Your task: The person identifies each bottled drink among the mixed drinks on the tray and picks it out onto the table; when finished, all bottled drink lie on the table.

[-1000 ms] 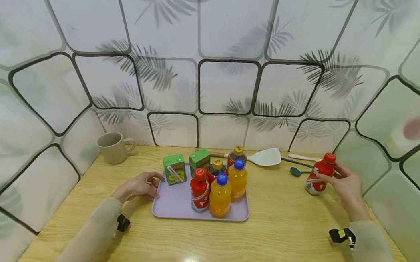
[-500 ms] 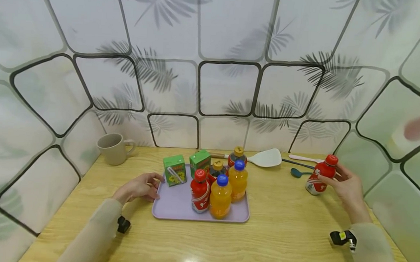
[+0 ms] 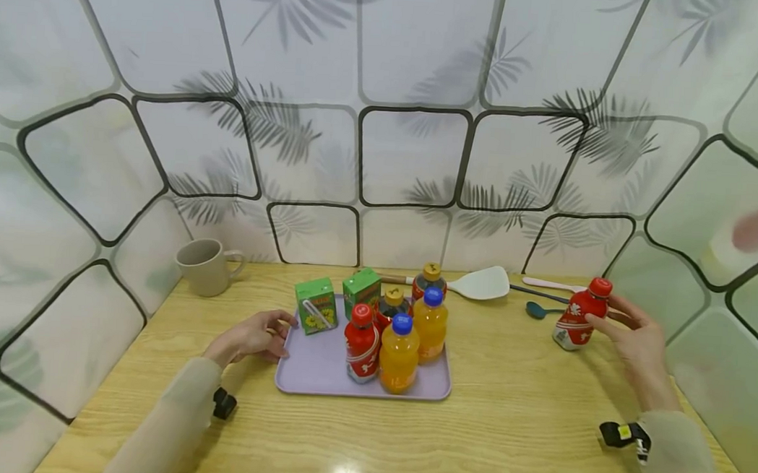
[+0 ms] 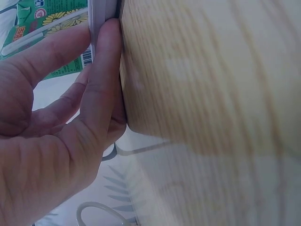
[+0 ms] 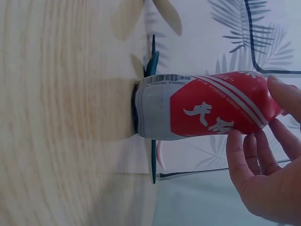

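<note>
My left hand [image 3: 252,339] grips the left edge of a lilac tray [image 3: 314,377], thumb and fingers at its rim in the left wrist view. On the tray stand green drink cartons [image 3: 316,306], a red-capped bottle [image 3: 362,347], blue-capped orange juice bottles [image 3: 398,361] and dark gold-capped bottles [image 3: 392,310], partly hidden. At the table's right side, my right hand [image 3: 639,346] holds a second red-and-white drink bottle [image 5: 197,106] by its upper part, thumb on one side and fingers on the other. That bottle's base is close to the tabletop; contact is hard to tell.
A beige mug [image 3: 206,268] stands back left. Along the back lie a white spatula [image 3: 483,283], a teal spoon [image 3: 539,311] and a pink-handled utensil [image 3: 548,284]. Patterned curtain walls [image 3: 410,159] surround the wooden table [image 3: 497,432] on the sides and back.
My right hand and its red bottle have shifted slightly to the right. The left hand and the tray stay where they were.
</note>
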Action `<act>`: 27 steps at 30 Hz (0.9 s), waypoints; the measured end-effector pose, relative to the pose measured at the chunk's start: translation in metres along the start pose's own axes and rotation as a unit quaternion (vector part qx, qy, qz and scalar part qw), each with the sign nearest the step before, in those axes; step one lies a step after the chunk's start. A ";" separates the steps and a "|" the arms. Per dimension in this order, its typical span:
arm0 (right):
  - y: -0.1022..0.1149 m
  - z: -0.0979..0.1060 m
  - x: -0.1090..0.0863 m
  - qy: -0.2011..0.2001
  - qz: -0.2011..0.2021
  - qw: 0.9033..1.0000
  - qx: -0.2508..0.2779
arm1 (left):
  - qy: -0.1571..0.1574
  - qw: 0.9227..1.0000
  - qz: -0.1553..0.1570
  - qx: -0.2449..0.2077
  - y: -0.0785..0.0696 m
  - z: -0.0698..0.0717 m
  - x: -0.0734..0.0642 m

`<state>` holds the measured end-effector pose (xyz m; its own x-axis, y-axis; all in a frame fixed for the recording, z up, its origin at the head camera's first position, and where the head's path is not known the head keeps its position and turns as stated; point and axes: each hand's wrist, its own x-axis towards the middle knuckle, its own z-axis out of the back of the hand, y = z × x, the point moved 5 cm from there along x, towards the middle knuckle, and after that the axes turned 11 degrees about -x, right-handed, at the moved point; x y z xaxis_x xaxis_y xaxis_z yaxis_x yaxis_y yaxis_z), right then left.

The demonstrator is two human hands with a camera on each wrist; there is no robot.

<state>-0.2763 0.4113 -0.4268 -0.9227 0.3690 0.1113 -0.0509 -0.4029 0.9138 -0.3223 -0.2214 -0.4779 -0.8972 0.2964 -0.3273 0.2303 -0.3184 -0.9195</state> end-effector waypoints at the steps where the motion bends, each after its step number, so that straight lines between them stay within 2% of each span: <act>1: 0.001 0.001 -0.001 -0.001 0.000 1.000 0.013 | 0.000 1.000 0.000 0.000 0.000 0.000 0.000; 6: 0.004 0.005 -0.005 -0.008 0.010 0.998 0.069 | 0.005 1.000 0.000 0.004 -0.001 0.000 0.001; 10: 0.007 0.005 -0.006 -0.010 0.034 0.991 0.130 | 0.006 1.000 0.002 0.003 -0.002 -0.001 0.000; 13: 0.009 0.002 -0.008 -0.015 0.046 0.987 0.154 | 0.007 1.000 0.004 0.003 -0.002 -0.001 0.000; 20: 0.015 -0.008 -0.014 -0.030 0.041 0.987 0.155 | 0.012 1.000 0.003 0.006 -0.003 -0.002 0.000; 27: 0.019 -0.028 -0.022 0.010 0.040 0.990 0.135 | 0.013 1.000 0.002 0.005 -0.004 -0.002 -0.002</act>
<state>-0.2676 0.3723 -0.4229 -0.9270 0.3281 0.1818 0.1237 -0.1901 0.9740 -0.3207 -0.2193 -0.4741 -0.8862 0.3191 -0.3359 0.2287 -0.3292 -0.9161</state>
